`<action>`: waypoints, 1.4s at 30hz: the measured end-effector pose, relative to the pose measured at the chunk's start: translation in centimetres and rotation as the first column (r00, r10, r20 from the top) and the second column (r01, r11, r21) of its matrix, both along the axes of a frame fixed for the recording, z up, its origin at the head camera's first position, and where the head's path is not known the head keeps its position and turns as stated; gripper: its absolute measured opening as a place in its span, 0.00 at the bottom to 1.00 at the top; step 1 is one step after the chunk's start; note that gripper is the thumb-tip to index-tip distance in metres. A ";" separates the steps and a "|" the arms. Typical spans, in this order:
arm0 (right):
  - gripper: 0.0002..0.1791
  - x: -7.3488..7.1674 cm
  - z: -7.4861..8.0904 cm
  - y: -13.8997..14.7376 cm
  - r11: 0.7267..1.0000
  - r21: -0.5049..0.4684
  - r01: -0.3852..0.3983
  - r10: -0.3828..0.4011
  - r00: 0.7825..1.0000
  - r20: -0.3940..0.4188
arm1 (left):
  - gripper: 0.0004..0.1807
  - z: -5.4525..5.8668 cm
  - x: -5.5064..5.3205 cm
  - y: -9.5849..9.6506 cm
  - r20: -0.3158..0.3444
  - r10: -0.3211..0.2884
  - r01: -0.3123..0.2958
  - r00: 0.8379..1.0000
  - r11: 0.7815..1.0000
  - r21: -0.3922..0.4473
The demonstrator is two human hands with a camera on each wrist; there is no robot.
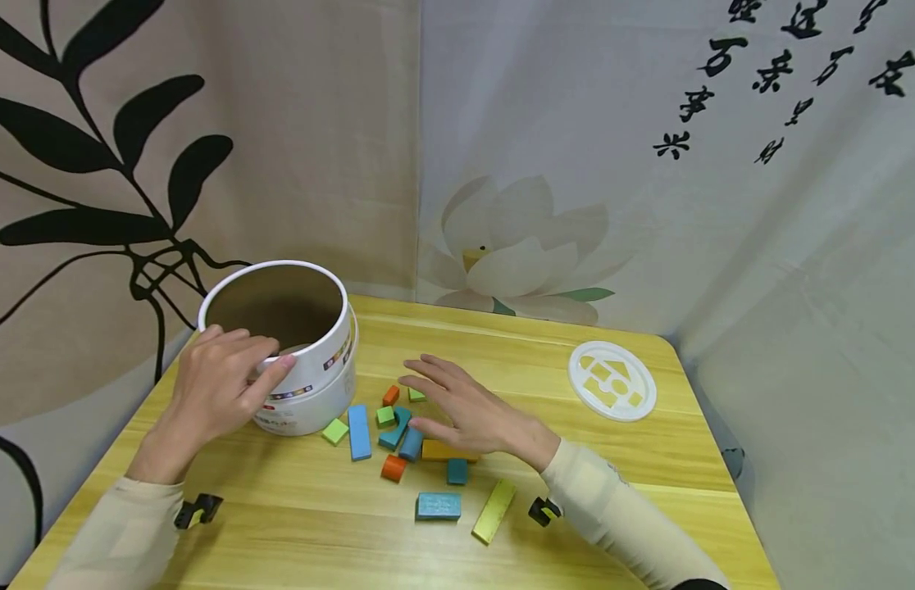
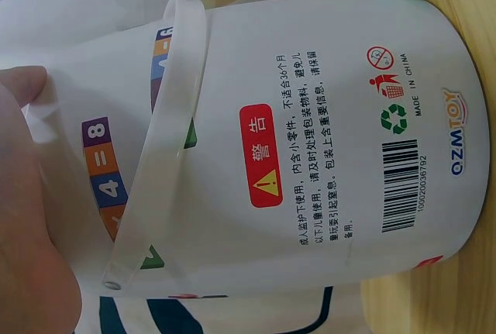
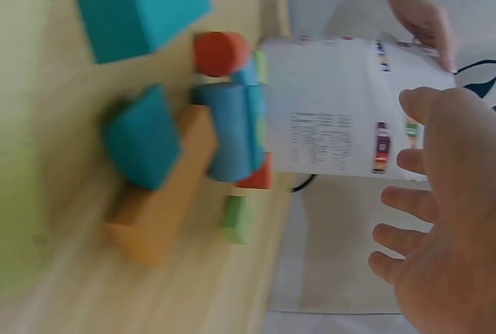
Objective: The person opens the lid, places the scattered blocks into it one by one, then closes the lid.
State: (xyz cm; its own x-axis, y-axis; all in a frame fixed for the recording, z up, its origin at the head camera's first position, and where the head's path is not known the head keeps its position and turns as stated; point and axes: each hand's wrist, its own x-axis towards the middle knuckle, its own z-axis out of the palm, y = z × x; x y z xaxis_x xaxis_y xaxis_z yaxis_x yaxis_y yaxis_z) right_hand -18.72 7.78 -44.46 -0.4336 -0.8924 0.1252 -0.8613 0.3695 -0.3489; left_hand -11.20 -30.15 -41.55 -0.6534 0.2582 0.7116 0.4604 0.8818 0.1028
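Observation:
A white toy bucket (image 1: 302,401) with printed labels stands upright at the table's left side. My left hand (image 1: 225,381) grips its near rim, the thumb outside on the wall; the left wrist view shows the bucket's handle (image 2: 159,148) lying down along that wall. Over the loose blocks hovers my right hand (image 1: 468,406), its fingers spread and holding nothing. Beneath and around it lie an orange block (image 1: 450,451), a blue cylinder (image 1: 411,444), a teal notched block (image 1: 395,428) and a long blue block (image 1: 359,433). The right hand partly hides the orange block.
A white disc with cut-out shapes (image 1: 612,381) lies at the table's right. Toward the front are a blue-grey block (image 1: 439,506) and a yellow-green plank (image 1: 493,512). Small green blocks, such as one by the bucket (image 1: 335,432), lie nearby. A printed curtain (image 1: 516,123) hangs behind the table.

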 end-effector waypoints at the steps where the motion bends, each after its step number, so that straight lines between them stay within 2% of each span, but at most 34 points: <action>1: 0.36 0.1 -0.4 0.2 1.000 0.014 0.000 0.000 1.000 0.003 | 0.28 0.0 0.0 0.0 0.000 0.000 0.000 1.000 1.000 0.001; 7: 0.33 0.9 -2.4 0.7 0.999 0.044 -0.021 0.022 1.000 -0.019 | 0.27 0.0 0.0 0.0 0.004 0.001 -0.001 1.000 1.000 0.004; 12: 0.32 1.4 -3.5 0.6 0.997 0.064 -0.042 0.045 0.998 -0.047 | 0.29 0.1 0.0 0.0 -0.003 -0.002 0.002 1.000 1.000 0.004; 20: 0.23 1.7 -4.5 0.0 0.986 0.139 -0.095 0.117 0.980 -0.163 | 0.27 0.0 0.0 -0.1 0.001 -0.001 0.001 1.000 1.000 0.008; 27: 0.17 1.7 -5.1 -0.6 0.978 0.177 -0.111 0.145 0.970 -0.194 | 0.37 0.0 0.0 -0.1 -0.005 0.000 0.000 1.000 1.000 0.000; 35: 0.18 1.6 -5.1 -1.2 0.969 0.227 -0.093 0.153 0.953 -0.263 | 0.31 0.0 0.1 -0.1 0.003 -0.002 0.002 1.000 1.000 0.002; 39: 0.19 1.6 -5.2 -1.5 0.962 0.262 -0.076 0.147 0.952 -0.267 | 0.29 0.0 0.0 -0.1 0.002 -0.003 0.003 1.000 1.000 0.003; 42: 0.18 1.6 -5.4 -1.7 0.956 0.287 -0.065 0.143 0.955 -0.259 | 0.32 0.0 0.0 -0.1 -0.010 -0.007 0.007 1.000 1.000 0.000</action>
State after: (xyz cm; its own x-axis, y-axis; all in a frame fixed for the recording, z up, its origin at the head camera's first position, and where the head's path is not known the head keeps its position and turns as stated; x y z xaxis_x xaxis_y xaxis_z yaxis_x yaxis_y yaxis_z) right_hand -17.14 6.06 -49.83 -0.3202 -0.9469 -0.0282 -0.9474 0.3201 0.0075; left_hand -11.19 -30.30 -41.52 -0.6445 0.2626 0.7181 0.4675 0.8785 0.0984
